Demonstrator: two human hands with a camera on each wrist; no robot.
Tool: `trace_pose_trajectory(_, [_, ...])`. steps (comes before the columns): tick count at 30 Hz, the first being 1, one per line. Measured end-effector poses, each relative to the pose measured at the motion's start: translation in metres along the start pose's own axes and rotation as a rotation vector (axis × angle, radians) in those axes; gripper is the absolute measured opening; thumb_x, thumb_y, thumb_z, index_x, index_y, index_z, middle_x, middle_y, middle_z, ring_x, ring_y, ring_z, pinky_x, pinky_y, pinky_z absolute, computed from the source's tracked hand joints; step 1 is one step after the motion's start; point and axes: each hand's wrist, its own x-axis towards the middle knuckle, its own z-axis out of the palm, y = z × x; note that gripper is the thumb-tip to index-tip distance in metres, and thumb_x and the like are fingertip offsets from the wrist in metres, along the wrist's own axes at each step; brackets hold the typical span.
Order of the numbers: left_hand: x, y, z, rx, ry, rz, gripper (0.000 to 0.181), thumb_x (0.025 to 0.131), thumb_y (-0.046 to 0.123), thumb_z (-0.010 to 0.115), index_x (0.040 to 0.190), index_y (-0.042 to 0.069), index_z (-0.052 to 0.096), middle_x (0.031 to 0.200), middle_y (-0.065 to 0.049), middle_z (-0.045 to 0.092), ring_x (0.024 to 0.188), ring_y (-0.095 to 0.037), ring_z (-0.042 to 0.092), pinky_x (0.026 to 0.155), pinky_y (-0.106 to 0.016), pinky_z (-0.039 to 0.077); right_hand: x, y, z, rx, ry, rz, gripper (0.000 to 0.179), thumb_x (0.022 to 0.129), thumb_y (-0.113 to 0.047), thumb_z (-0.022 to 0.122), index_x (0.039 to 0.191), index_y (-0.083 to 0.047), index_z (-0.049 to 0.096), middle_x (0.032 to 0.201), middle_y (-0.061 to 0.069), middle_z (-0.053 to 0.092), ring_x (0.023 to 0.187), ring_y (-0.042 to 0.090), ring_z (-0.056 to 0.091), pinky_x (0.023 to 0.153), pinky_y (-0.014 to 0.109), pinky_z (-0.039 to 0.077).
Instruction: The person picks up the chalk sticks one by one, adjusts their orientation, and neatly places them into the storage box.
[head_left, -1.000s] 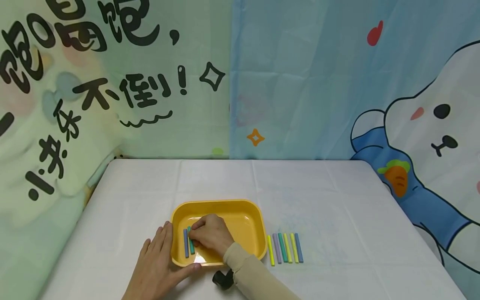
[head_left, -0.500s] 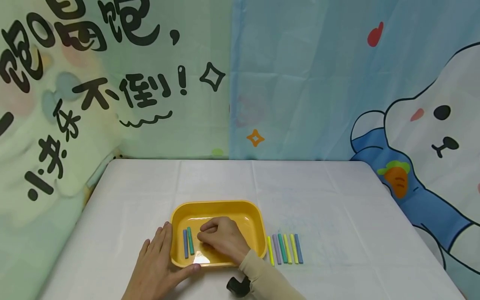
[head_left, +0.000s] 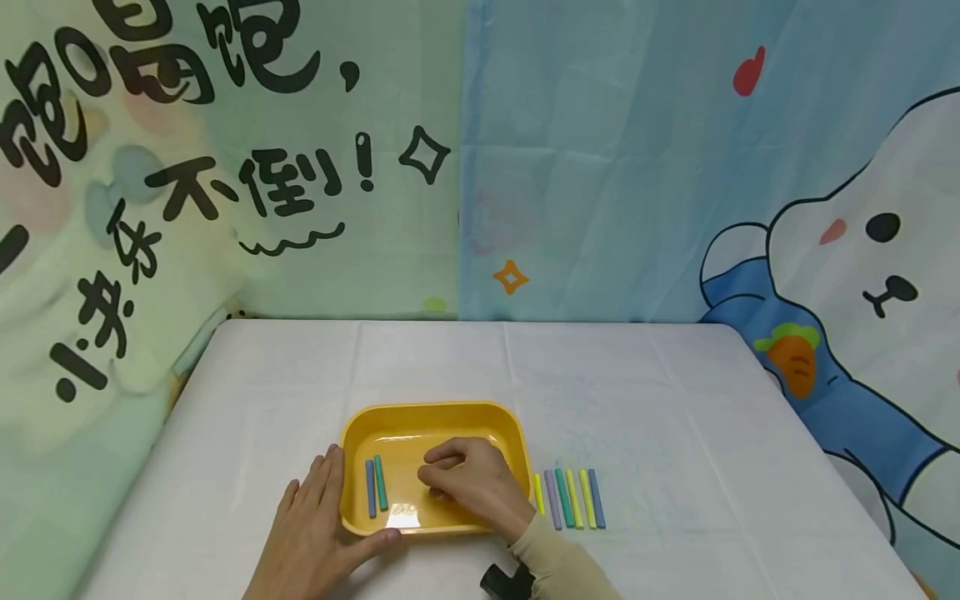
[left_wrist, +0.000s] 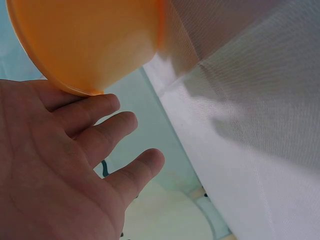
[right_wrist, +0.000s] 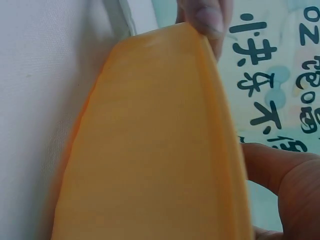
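A yellow tray (head_left: 435, 407) lies on the white-covered table. In its left part, a blue chalk stick (head_left: 371, 489) and a green chalk stick (head_left: 381, 483) lie side by side. My left hand (head_left: 309, 512) rests along the tray's left side, fingers straight, its thumb by the front rim; the left wrist view shows its fingertips at the tray wall (left_wrist: 90, 45). Over the tray's right half is my right hand (head_left: 480, 487), fingers loosely bent with no chalk showing between them. In the right wrist view the tray's outer wall (right_wrist: 150, 140) covers part of that hand.
Just right of the tray stands a row of several chalk sticks (head_left: 564, 497) in yellow, purple, green and blue. A black wrist mount (head_left: 507, 581) sits below the right sleeve (head_left: 566, 562). Behind the table hangs a printed curtain (head_left: 585, 167).
My right hand has let go of the green chalk stick, leaving it beside the blue one, and has moved right across the tray. My left hand has stayed in place.
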Motion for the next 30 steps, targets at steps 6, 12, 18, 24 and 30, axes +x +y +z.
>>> trace_pose_trajectory(6, [0.001,0.000,0.001,-0.005,-0.007,-0.015,0.131,0.074,0.089,0.058,0.158,-0.005,0.023,0.164,-0.020,0.026,0.149,-0.039,0.029,0.118,-0.064,0.022,-0.008,0.005,-0.015,0.013,-0.013,-0.009,0.030,0.086,-0.025,0.077,0.106,-0.003,0.073,0.090,0.005,0.073,0.072,0.023,0.071,0.068,0.035,0.061])
trace_pose_trajectory(12, [0.000,-0.001,0.002,-0.002,0.013,0.003,0.130,0.074,0.088,0.058,0.158,-0.005,0.024,0.163,-0.020,0.028,0.148,-0.039,0.031,0.118,-0.063,0.025,-0.014,0.006,-0.032,0.045,0.006,-0.005,0.034,0.088,-0.026,0.077,0.111,-0.002,0.073,0.094,0.006,0.073,0.076,0.025,0.071,0.070,0.035,0.061])
trace_pose_trajectory(18, [-0.001,-0.002,0.003,-0.006,0.023,0.018,0.129,0.074,0.088,0.058,0.158,-0.005,0.024,0.163,-0.019,0.029,0.148,-0.039,0.031,0.117,-0.063,0.026,-0.022,0.004,-0.056,0.118,0.035,0.013,0.038,0.091,-0.024,0.077,0.117,0.002,0.070,0.097,0.010,0.073,0.083,0.030,0.071,0.075,0.041,0.061])
trace_pose_trajectory(24, [-0.001,-0.003,0.003,0.004,0.029,0.022,0.129,0.075,0.087,0.059,0.158,-0.005,0.024,0.163,-0.020,0.030,0.148,-0.039,0.032,0.117,-0.063,0.027,-0.028,0.010,-0.082,0.109,0.130,0.031,0.035,0.092,-0.023,0.076,0.118,-0.001,0.071,0.099,0.011,0.070,0.085,0.030,0.070,0.076,0.041,0.061])
trace_pose_trajectory(30, [0.000,-0.002,0.002,0.004,0.015,0.011,0.129,0.075,0.088,0.058,0.158,-0.005,0.024,0.163,-0.020,0.028,0.148,-0.038,0.030,0.117,-0.063,0.026,-0.038,0.019,-0.110,0.041,0.237,0.088,0.046,0.091,-0.033,0.077,0.124,-0.003,0.069,0.108,0.011,0.070,0.088,0.025,0.071,0.078,0.039,0.061])
